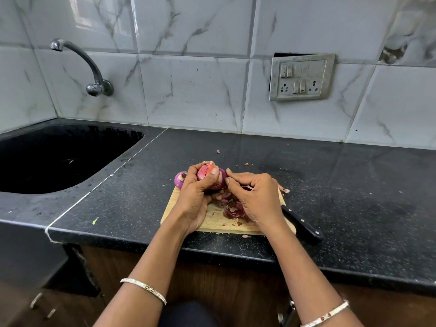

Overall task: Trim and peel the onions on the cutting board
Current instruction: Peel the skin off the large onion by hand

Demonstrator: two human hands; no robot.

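Left hand (195, 197) gripped the onion (210, 177) above the cutting board (213, 220); right hand (254, 197) fingers (230, 179) curled, picking at its skin.

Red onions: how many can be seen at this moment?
2. One red onion is gripped in the left hand above the cutting board; the other onion sits at the board's far left corner. Hands may hide more.

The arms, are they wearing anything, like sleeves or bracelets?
No sleeves show; both forearms are bare. Each wrist has one thin silvery bangle: the left bangle has a small looped figure on it, and the right bangle has tiny dark marks. No rings show.
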